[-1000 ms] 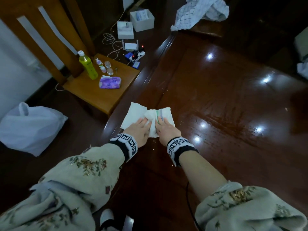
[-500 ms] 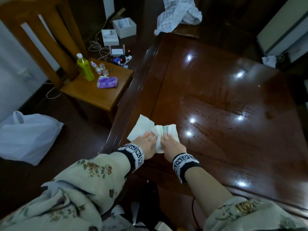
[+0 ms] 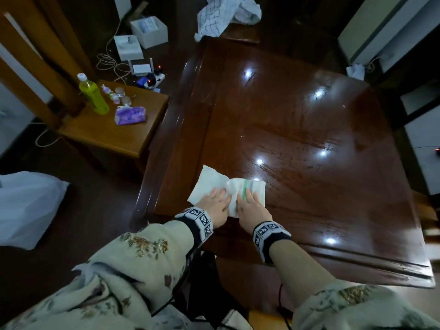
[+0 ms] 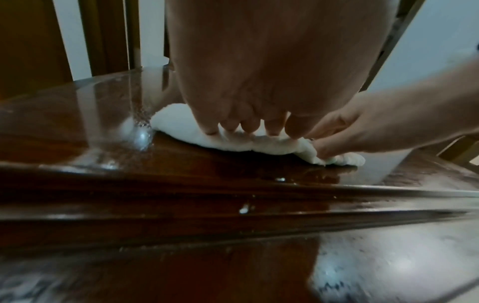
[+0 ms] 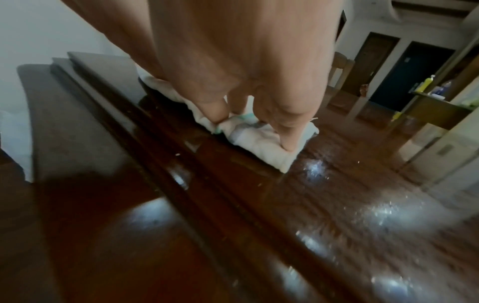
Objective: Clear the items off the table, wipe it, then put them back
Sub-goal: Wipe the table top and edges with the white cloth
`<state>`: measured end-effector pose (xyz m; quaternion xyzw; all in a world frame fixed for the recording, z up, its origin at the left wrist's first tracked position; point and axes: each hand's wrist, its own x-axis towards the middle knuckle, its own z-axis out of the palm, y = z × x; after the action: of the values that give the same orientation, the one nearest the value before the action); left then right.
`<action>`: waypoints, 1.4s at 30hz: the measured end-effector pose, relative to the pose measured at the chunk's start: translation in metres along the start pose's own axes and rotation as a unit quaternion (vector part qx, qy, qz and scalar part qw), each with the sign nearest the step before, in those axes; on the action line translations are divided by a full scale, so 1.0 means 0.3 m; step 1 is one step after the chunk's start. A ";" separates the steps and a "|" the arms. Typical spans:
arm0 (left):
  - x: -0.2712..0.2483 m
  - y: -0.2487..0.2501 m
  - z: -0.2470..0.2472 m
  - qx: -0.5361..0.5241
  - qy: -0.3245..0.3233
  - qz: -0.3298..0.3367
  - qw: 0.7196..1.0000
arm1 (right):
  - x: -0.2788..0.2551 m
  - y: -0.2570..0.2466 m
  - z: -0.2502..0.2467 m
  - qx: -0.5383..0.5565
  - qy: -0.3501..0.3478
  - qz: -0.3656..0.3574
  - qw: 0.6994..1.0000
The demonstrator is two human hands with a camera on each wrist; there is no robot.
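A white cloth (image 3: 214, 182) with a green stripe lies bunched on the dark glossy table (image 3: 297, 115), near its front left corner. My left hand (image 3: 219, 195) presses flat on the cloth's left half, and my right hand (image 3: 248, 198) presses on its right half, the two side by side. In the left wrist view the left fingertips (image 4: 249, 129) push into the cloth (image 4: 181, 127). In the right wrist view the right hand (image 5: 254, 127) bears down on the cloth (image 5: 261, 147). A green bottle (image 3: 92, 94), small jars (image 3: 119, 95) and a purple tissue pack (image 3: 130, 115) stand on a wooden chair seat (image 3: 107, 136) to the left.
A white plastic bag (image 3: 26, 206) lies on the floor at left. Boxes (image 3: 148, 30) and cables (image 3: 109, 65) sit on the floor beyond the chair. A checked cloth (image 3: 226, 15) lies past the table's far end. White cabinets (image 3: 390, 32) stand at right. Wet streaks cover the tabletop.
Both hands have dragged the cloth back toward me along the table's left side, and it now sits close to the near edge. My view has pulled back with them.
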<state>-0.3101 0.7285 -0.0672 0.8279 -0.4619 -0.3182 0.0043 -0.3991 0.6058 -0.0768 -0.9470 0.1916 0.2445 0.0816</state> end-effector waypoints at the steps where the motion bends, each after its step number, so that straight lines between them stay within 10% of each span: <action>1: 0.016 -0.007 -0.011 -0.008 0.008 0.002 1.000 | 0.033 0.013 -0.005 -0.026 -0.001 -0.020 0.999; 20: 0.585 -0.278 -0.501 0.078 -0.050 -0.059 0.994 | 0.825 0.104 -0.487 -0.025 -0.017 -0.115 0.993; 24: 0.631 -0.314 -0.541 -0.025 0.026 -0.102 0.994 | 0.924 0.122 -0.510 -0.010 -0.022 -0.117 0.993; 42: 0.399 -0.273 -0.323 -0.025 0.037 -0.102 0.994 | 0.543 0.064 -0.322 0.003 -0.005 -0.056 0.998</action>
<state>-0.1519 0.6557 -0.0770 0.8817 -0.3661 -0.2975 0.0092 -0.2335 0.5118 -0.0746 -0.9549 0.1386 0.2434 0.0987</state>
